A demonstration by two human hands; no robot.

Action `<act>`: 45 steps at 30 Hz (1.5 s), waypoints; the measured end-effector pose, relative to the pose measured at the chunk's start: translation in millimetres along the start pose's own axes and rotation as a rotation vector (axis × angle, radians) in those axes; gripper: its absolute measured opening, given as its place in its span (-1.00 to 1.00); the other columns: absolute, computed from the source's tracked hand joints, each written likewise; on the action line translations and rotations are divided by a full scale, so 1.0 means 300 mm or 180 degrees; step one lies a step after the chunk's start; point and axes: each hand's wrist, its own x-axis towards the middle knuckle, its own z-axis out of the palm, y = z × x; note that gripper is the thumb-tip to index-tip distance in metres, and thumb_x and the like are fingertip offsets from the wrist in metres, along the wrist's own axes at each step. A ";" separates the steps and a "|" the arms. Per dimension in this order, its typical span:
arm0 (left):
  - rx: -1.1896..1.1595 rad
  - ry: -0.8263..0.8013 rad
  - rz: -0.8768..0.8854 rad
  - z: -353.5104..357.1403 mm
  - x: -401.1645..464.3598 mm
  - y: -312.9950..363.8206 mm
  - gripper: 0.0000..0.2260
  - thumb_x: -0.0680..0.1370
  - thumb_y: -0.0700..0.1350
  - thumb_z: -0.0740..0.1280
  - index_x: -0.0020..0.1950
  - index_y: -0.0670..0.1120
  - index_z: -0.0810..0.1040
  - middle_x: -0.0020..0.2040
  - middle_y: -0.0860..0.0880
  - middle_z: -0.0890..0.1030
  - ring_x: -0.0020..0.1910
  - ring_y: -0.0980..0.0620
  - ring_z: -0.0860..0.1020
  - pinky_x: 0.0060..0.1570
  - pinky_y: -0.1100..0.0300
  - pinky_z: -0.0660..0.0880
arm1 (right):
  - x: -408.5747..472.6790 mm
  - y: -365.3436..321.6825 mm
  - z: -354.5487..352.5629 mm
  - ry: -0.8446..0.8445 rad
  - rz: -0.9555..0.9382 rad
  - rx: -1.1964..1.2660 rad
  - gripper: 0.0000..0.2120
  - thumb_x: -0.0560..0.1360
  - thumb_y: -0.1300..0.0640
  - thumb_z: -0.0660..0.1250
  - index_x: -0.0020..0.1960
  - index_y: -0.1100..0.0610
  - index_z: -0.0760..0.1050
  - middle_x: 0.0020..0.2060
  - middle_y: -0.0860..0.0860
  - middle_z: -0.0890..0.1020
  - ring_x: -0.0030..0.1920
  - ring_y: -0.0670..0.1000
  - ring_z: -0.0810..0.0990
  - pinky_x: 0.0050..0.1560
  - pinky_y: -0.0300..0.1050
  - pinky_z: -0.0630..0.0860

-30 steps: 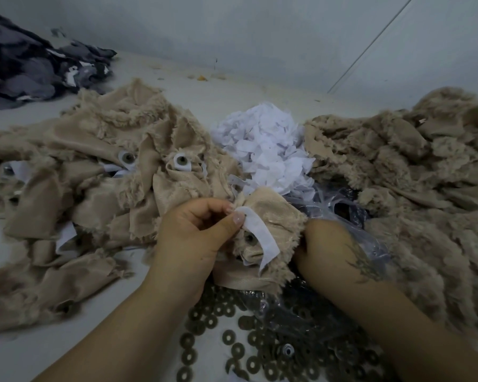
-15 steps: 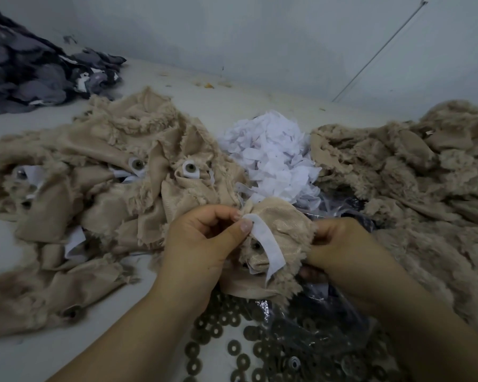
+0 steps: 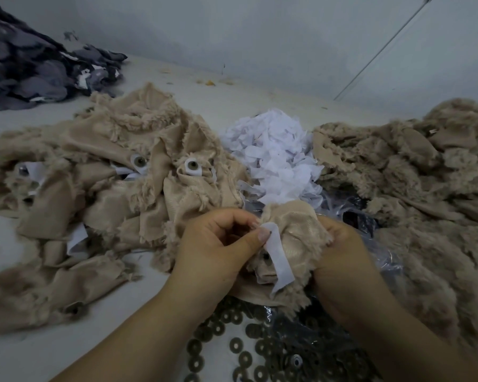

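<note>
A small beige plush piece (image 3: pixel 295 232) sits low in the middle of the view, held up just above the desk (image 3: pixel 39 354) between both hands. A white strip (image 3: pixel 279 257) runs down its smooth back side, from the top edge to the fuzzy lower edge. The left hand (image 3: pixel 215 249) has its grip closed on the top end of that strip, pinched between thumb and forefinger, the other fingers curled in. The right hand (image 3: pixel 340 257) clamps the right edge of the plush piece, fingers tucked behind the fabric.

Under the hands, dark ring washers (image 3: pixel 235 346) lie scattered on the desk, partly on a clear plastic bag (image 3: pixel 356 216) that reaches behind the right hand. Just beyond the plush piece is a heap of white scraps (image 3: pixel 276 155). To the left lies a pile of beige pieces (image 3: pixel 100 175), two of them showing a round plastic eye (image 3: pixel 192 164) with white strips beside. To the right lies a second, furrier beige pile (image 3: pixel 425 188). Dark grey cloth (image 3: pixel 25 70) is heaped at the far left, against the pale wall (image 3: pixel 260 37).
</note>
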 end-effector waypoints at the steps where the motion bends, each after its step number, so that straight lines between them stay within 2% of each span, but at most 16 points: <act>1: 0.0052 -0.0013 0.0008 0.002 -0.002 -0.003 -0.96 0.39 -0.11 0.49 -0.19 0.02 0.69 -0.25 -0.05 0.69 -0.29 0.03 0.64 -0.27 0.24 0.59 | -0.002 0.005 0.002 0.0041 0.0020 0.0040 -0.54 0.00 -0.02 0.54 -0.13 0.11 0.73 -0.20 0.18 0.74 -0.22 0.16 0.74 -0.28 -0.07 0.65; 5: 0.0205 -0.0032 0.0048 0.003 -0.003 -0.010 -0.88 0.46 -0.21 0.48 -0.17 0.02 0.69 -0.23 -0.06 0.69 -0.27 -0.03 0.65 -0.25 0.19 0.62 | -0.006 0.017 0.003 0.0021 0.0047 0.0045 -0.54 0.04 0.01 0.55 -0.09 0.14 0.72 -0.18 0.21 0.73 -0.19 0.21 0.73 -0.24 0.01 0.66; 10: 0.0259 -0.0044 0.0086 0.006 -0.003 -0.012 -0.87 0.48 -0.24 0.46 -0.18 0.00 0.68 -0.24 -0.05 0.68 -0.28 0.03 0.64 -0.27 0.26 0.57 | -0.015 0.020 0.006 0.0101 0.0107 0.0048 -0.52 0.01 -0.06 0.57 -0.13 0.16 0.72 -0.21 0.23 0.72 -0.24 0.20 0.73 -0.29 -0.03 0.64; 12: 0.0299 -0.0011 0.0088 0.007 -0.003 -0.008 -0.84 0.49 -0.24 0.46 -0.20 0.02 0.67 -0.27 -0.03 0.68 -0.32 0.06 0.62 -0.32 0.27 0.54 | -0.013 0.027 0.000 0.0049 0.0143 0.0033 -0.65 0.18 0.04 0.60 -0.11 0.20 0.71 -0.20 0.27 0.71 -0.22 0.25 0.72 -0.25 0.01 0.64; 14: 0.0310 0.0078 0.0047 0.006 -0.001 -0.005 -0.82 0.49 -0.24 0.45 -0.22 0.04 0.67 -0.29 -0.01 0.67 -0.34 0.07 0.61 -0.33 0.27 0.54 | -0.007 0.026 -0.002 -0.0024 0.0206 0.0108 -0.80 0.36 0.12 0.52 -0.07 0.20 0.71 -0.15 0.35 0.68 -0.17 0.30 0.69 -0.12 0.09 0.63; 16: 0.0335 0.0166 0.0028 0.004 0.002 -0.004 -0.82 0.48 -0.25 0.45 -0.22 0.03 0.68 -0.28 -0.01 0.67 -0.31 0.05 0.62 -0.30 0.25 0.55 | -0.002 0.027 -0.014 -0.0031 0.0392 0.0572 -0.66 0.28 0.07 0.41 0.01 0.17 0.70 -0.03 0.43 0.63 -0.09 0.30 0.67 0.03 0.10 0.60; 18: 0.0435 0.0192 0.0079 0.003 0.002 -0.007 -0.83 0.49 -0.26 0.45 -0.20 0.01 0.67 -0.25 -0.02 0.68 -0.27 0.00 0.64 -0.26 0.22 0.58 | -0.004 0.011 -0.007 -0.0188 0.0593 0.1161 -0.52 0.27 -0.09 0.42 0.05 0.20 0.70 0.07 0.32 0.67 0.06 0.24 0.69 0.08 0.06 0.63; 20: 0.0618 0.0145 0.0196 0.004 -0.001 -0.007 -0.87 0.49 -0.23 0.46 -0.18 0.00 0.67 -0.26 -0.01 0.68 -0.28 -0.01 0.64 -0.27 0.21 0.57 | -0.007 0.009 0.000 -0.0340 0.0499 0.0719 -0.50 0.30 -0.23 0.46 0.03 0.15 0.71 0.04 0.23 0.71 0.08 0.19 0.70 0.02 0.03 0.66; 23: 0.0733 0.0021 0.0307 0.008 -0.007 -0.005 -0.91 0.50 -0.19 0.47 -0.15 0.00 0.67 -0.26 -0.01 0.67 -0.30 0.00 0.64 -0.29 0.17 0.59 | -0.006 0.021 0.010 0.0004 0.0230 -0.0071 -0.60 0.26 -0.09 0.60 -0.06 0.16 0.70 -0.09 0.21 0.73 -0.03 0.24 0.71 -0.03 0.07 0.67; 25: 0.0817 0.0015 0.0400 0.010 -0.007 -0.002 -0.87 0.49 -0.17 0.46 -0.07 0.06 0.67 -0.19 0.05 0.66 -0.23 0.04 0.64 -0.21 0.13 0.61 | -0.004 0.031 0.006 0.0113 0.0347 0.0198 -0.58 0.24 -0.02 0.54 -0.03 0.24 0.69 -0.06 0.27 0.71 0.00 0.28 0.70 0.06 0.14 0.65; 27: 0.1013 -0.0001 0.0617 0.010 -0.007 0.000 -0.73 0.48 -0.16 0.42 0.09 0.16 0.63 -0.07 0.17 0.63 -0.07 0.12 0.63 -0.07 0.22 0.58 | -0.001 0.029 0.003 0.0055 0.0464 0.0496 -0.63 0.30 0.04 0.50 0.00 0.27 0.68 -0.01 0.28 0.70 0.03 0.29 0.69 0.09 0.13 0.64; 29: 0.1306 -0.0074 0.0937 0.014 -0.006 0.001 -0.68 0.49 -0.21 0.39 0.17 0.11 0.63 0.00 0.19 0.63 0.02 0.17 0.60 0.01 0.34 0.52 | 0.000 0.029 0.002 -0.0034 0.0484 0.0606 -0.72 0.40 0.09 0.44 0.01 0.26 0.69 0.00 0.29 0.70 0.03 0.27 0.70 0.05 0.08 0.65; 32: 0.1511 -0.0082 0.1239 0.018 -0.005 -0.005 -0.80 0.47 -0.32 0.40 0.00 -0.08 0.70 -0.10 0.09 0.65 -0.05 0.15 0.60 -0.02 0.35 0.49 | 0.002 0.038 -0.001 0.0087 0.0411 0.0531 -0.76 0.40 0.10 0.44 -0.04 0.25 0.70 -0.04 0.29 0.71 -0.04 0.24 0.71 -0.02 0.02 0.66; 37: 0.1121 -0.0216 0.1218 0.014 -0.007 0.003 -0.90 0.44 -0.34 0.38 -0.17 -0.19 0.68 -0.17 -0.06 0.61 -0.14 0.04 0.59 -0.13 0.23 0.52 | 0.009 0.034 -0.002 0.0250 0.0370 0.0458 -0.76 0.36 0.11 0.45 -0.08 0.25 0.70 -0.09 0.28 0.71 -0.12 0.23 0.72 -0.13 0.00 0.65; 42: 0.0884 -0.0155 0.0994 0.015 -0.010 0.004 -0.82 0.43 -0.14 0.34 -0.26 -0.21 0.68 -0.19 -0.06 0.61 -0.13 0.07 0.59 -0.12 0.29 0.52 | 0.004 0.031 -0.002 0.0285 0.0384 0.0420 -0.72 0.35 0.10 0.45 -0.05 0.28 0.68 -0.09 0.28 0.71 -0.11 0.25 0.72 -0.14 0.01 0.65; 45: 0.0817 0.0012 0.0820 0.020 -0.006 -0.002 -0.90 0.44 -0.22 0.42 -0.28 -0.18 0.66 -0.24 -0.03 0.63 -0.20 0.05 0.61 -0.14 0.22 0.56 | 0.003 0.034 -0.002 0.0290 0.0325 0.0369 -0.72 0.34 0.08 0.46 -0.06 0.26 0.69 -0.09 0.27 0.72 -0.09 0.26 0.72 -0.10 0.04 0.66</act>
